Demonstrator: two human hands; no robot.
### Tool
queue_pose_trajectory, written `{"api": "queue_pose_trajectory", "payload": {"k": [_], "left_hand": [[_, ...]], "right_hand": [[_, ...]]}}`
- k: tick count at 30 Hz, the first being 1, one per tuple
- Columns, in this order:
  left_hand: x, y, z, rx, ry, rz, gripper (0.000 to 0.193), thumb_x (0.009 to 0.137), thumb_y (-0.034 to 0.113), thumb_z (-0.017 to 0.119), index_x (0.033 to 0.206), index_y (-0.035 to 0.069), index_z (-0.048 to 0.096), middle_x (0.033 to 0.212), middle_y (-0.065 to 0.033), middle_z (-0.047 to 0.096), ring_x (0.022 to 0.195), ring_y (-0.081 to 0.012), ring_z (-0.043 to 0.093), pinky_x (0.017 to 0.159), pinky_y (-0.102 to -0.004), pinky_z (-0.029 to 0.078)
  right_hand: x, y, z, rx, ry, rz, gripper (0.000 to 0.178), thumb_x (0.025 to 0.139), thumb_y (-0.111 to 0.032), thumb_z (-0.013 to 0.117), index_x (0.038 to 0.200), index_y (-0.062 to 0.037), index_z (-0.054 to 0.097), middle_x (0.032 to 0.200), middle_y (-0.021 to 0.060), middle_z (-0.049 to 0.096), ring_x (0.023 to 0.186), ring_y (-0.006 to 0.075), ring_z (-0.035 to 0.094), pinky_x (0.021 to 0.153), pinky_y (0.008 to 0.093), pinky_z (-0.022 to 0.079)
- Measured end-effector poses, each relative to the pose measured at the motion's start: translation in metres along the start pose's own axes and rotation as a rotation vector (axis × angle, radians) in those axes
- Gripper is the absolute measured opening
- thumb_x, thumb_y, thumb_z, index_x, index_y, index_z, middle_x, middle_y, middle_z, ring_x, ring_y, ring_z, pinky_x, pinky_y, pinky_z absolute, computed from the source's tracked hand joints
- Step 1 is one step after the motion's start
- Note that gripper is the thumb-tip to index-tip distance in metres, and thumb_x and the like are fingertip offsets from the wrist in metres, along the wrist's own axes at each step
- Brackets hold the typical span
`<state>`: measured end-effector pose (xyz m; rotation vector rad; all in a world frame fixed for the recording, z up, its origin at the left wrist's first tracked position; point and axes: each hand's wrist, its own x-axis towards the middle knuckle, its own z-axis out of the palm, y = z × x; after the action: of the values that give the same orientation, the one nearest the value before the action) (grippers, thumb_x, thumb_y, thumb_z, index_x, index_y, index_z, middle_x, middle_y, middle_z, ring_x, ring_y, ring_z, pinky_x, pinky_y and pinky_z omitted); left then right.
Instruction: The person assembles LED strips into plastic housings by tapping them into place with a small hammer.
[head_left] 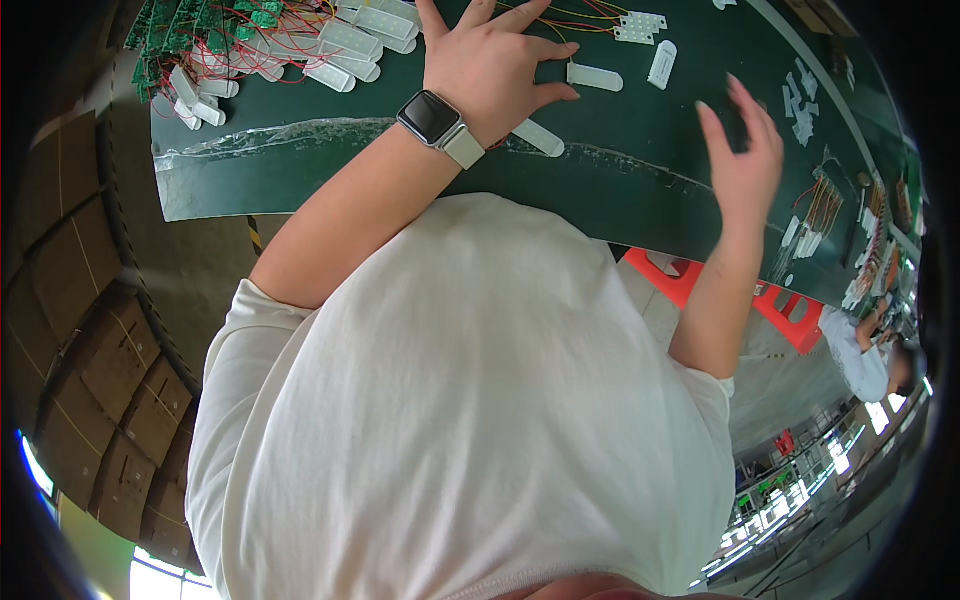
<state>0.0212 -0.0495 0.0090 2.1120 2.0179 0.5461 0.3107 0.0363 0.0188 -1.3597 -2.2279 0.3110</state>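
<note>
My left hand (487, 72), with a watch (430, 117) on its wrist, reaches over the green tabletop with its fingers spread. I see nothing gripped in it, though some fingertips run past the top edge. A white plastic strip (596, 77) lies just beyond its thumb and index finger. Another white strip (540, 138) pokes out from under the hand's near side. My right hand (745, 150) hovers over the right part of the table, thumb and fingers apart, holding nothing. Between the hands, farther off, lies a small white casing (662, 65) with a slot in it.
Green circuit boards (195, 35) with red wires and piled white casings (350, 45) fill the far left. A wired white block (640, 27) lies at the top. Small white pieces (803, 110) and wired parts (818, 215) sit right. Red stools (790, 315) stand below; a person (860, 355) sits beyond.
</note>
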Motion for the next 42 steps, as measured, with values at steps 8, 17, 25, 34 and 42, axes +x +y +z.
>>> {"api": "queue_pose_trajectory", "payload": {"k": [8,17,25,34,42], "left_hand": [[-0.001,-0.001,0.004,-0.030,-0.011,0.003,0.044,0.077,0.040,0.084,0.120,0.029,0.079,0.153,-0.0020,0.055,0.152,-0.0310,0.032,0.113,-0.0815,0.018],[-0.002,-0.001,0.004,-0.003,-0.009,0.002,0.044,0.079,0.041,0.084,0.121,0.031,0.078,0.155,-0.0020,0.053,0.154,-0.0298,0.031,0.114,-0.0818,0.017],[-0.003,-0.001,-0.004,-0.090,-0.037,-0.013,0.046,0.078,0.045,0.084,0.121,0.032,0.078,0.155,-0.0024,0.053,0.154,-0.0304,0.030,0.115,-0.0813,0.017],[-0.005,-0.007,0.009,0.047,0.032,0.018,0.047,0.078,0.044,0.083,0.123,0.032,0.077,0.154,-0.0013,0.053,0.153,-0.0297,0.031,0.114,-0.0810,0.018],[-0.003,-0.002,0.008,-0.008,-0.004,0.003,0.043,0.080,0.043,0.082,0.121,0.031,0.078,0.155,-0.0014,0.053,0.154,-0.0306,0.030,0.114,-0.0812,0.016]], "right_hand": [[-0.057,0.075,-0.036,-0.292,-0.184,0.301,0.033,0.103,-0.026,0.067,0.123,-0.0002,0.063,0.087,0.0078,0.068,0.072,0.0167,0.066,0.069,0.0311,0.054],[-0.071,-0.050,-0.018,0.654,-0.379,0.578,0.027,0.108,-0.016,0.056,0.126,0.0016,0.067,0.079,-0.0017,0.060,0.063,0.0039,0.050,0.056,0.0207,0.039],[-0.062,-0.076,0.005,0.495,-0.135,0.229,0.025,0.104,-0.010,0.062,0.124,0.0039,0.069,0.078,0.0057,0.063,0.061,0.0101,0.054,0.057,0.0258,0.044],[-0.061,-0.085,-0.002,0.340,-0.141,0.163,0.027,0.101,-0.011,0.066,0.119,0.0089,0.069,0.091,0.0189,0.072,0.068,0.0223,0.066,0.065,0.0306,0.051],[-0.077,-0.053,0.004,0.565,-0.179,0.531,0.032,0.104,-0.015,0.063,0.126,0.0072,0.068,0.076,0.0068,0.065,0.067,0.0068,0.057,0.062,0.0241,0.048]]}}
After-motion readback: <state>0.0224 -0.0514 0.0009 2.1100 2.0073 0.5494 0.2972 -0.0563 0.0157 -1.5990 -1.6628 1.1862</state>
